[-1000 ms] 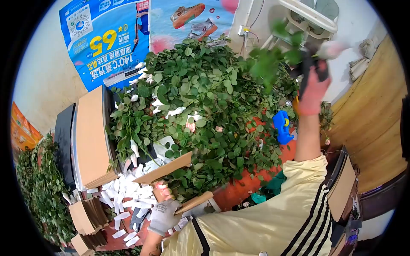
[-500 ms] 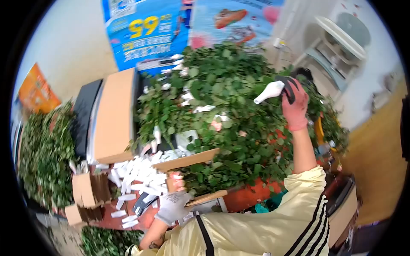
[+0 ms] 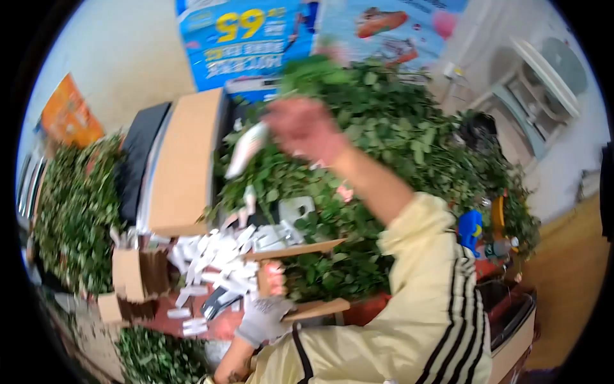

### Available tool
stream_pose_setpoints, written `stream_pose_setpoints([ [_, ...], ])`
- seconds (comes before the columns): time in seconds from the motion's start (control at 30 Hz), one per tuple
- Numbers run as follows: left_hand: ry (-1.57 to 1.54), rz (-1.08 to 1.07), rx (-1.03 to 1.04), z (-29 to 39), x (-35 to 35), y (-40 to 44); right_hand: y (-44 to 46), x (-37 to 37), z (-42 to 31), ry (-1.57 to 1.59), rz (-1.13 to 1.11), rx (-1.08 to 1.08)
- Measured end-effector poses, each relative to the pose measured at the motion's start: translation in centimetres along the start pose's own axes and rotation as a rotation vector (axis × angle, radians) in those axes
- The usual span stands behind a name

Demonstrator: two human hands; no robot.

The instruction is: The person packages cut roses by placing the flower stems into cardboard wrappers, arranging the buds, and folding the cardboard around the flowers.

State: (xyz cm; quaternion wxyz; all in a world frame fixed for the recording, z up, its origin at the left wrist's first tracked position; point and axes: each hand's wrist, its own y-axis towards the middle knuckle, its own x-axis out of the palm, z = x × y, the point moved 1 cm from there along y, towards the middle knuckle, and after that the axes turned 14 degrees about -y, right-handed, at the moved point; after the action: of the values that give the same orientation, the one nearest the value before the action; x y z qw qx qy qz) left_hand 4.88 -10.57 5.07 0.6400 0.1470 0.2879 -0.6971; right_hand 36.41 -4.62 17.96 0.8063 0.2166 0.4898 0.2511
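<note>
My right hand (image 3: 306, 128), in a red and dark glove, is raised over the leafy pile and blurred by motion. It is closed on a rose whose bud is wrapped in a white sleeve (image 3: 247, 151), pointing down to the left. Blurred green leaves (image 3: 314, 74) show just beyond the hand. Low in front of my body, my left hand (image 3: 263, 320) in a whitish glove is at the cardboard holder (image 3: 297, 249) with pink roses (image 3: 274, 278) in it. The left fingers are mostly hidden against the cardboard.
Many white sleeves (image 3: 217, 259) lie heaped on the red table left of the holder. Leafy rose stems (image 3: 396, 121) cover the back and right. A tall cardboard sheet (image 3: 184, 166) leans at the left, near small cardboard boxes (image 3: 137, 275). A blue tool (image 3: 470, 232) is at the right.
My right hand has swept left across the leafy pile with the white-wrapped rose. The left hand stays by the cardboard holder. The view has shifted slightly, and a blue tool now shows at the right.
</note>
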Motion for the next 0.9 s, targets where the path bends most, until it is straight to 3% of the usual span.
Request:
stream_pose_setpoints([
  [0.03,-0.037,0.067,0.021,-0.7,0.6,-1.1,0.3,2.1,-1.1,0.060,-0.321,0.031],
  [0.07,-0.070,0.089,0.081,-1.5,0.7,-0.4,-2.8,8.2,-4.9,-0.279,-0.210,-0.138],
  [0.1,-0.049,0.116,0.096,-1.0,0.8,-0.3,-4.6,7.5,-4.9,-0.021,-0.008,-0.046],
  [0.13,-0.049,0.115,0.094,-0.9,0.8,-0.4,-4.8,6.2,-4.9,-0.099,0.074,-0.019],
  [0.17,-0.053,0.123,0.085,-1.0,0.8,-0.4,-7.2,5.3,-1.7,0.121,-0.101,0.097],
  [0.2,-0.063,0.128,0.082,-1.2,0.8,-0.2,-8.2,4.9,0.1,0.033,-0.525,0.279],
  [0.23,-0.062,0.147,0.108,-1.1,0.9,-0.3,-8.3,4.9,0.4,0.020,-0.553,0.279],
  [0.3,-0.057,0.095,0.104,-1.2,0.5,0.7,-18.3,11.3,7.1,-0.167,-0.560,0.428],
  [0.33,-0.065,0.057,0.076,-1.3,0.9,0.0,-17.9,10.8,7.3,-0.114,-0.725,0.438],
  [0.37,-0.031,0.030,0.101,-1.7,0.7,0.5,-22.7,13.4,8.0,-0.303,-0.818,0.345],
  [0.43,0.004,-0.054,0.107,-2.3,0.4,1.5,-27.2,18.4,7.8,-0.177,-1.130,0.224],
  [0.47,-0.018,-0.082,0.082,-1.7,0.7,0.9,-28.7,19.4,6.9,-0.294,-0.870,0.311],
  [0.57,-0.039,-0.039,0.061,-1.9,1.0,0.9,-25.2,15.6,7.0,-0.269,-1.027,0.341],
  [0.63,-0.036,-0.044,0.062,-1.0,1.1,0.6,-24.6,13.0,8.6,-0.224,-0.744,0.537],
  [0.67,-0.037,-0.043,0.032,-1.0,0.7,0.7,-24.9,13.7,8.9,-0.257,-0.732,0.503],
  [0.7,-0.044,-0.046,0.017,-1.1,0.6,0.8,-24.3,11.2,10.4,-0.502,-0.481,0.497],
  [0.77,0.006,0.000,0.054,-0.7,0.2,0.7,-22.4,3.1,15.1,-0.512,-0.221,0.673],
  [0.8,0.012,0.020,0.069,-0.5,0.5,0.4,-20.9,-2.7,16.9,-0.542,-0.380,0.843],
  [0.87,-0.012,0.015,0.048,-0.9,0.7,-0.1,-21.4,-10.5,18.9,-0.826,-0.103,0.914],
  [0.9,-0.004,0.023,0.116,-0.4,0.0,-0.1,-19.7,-15.0,18.4,-0.691,0.078,0.899],
])
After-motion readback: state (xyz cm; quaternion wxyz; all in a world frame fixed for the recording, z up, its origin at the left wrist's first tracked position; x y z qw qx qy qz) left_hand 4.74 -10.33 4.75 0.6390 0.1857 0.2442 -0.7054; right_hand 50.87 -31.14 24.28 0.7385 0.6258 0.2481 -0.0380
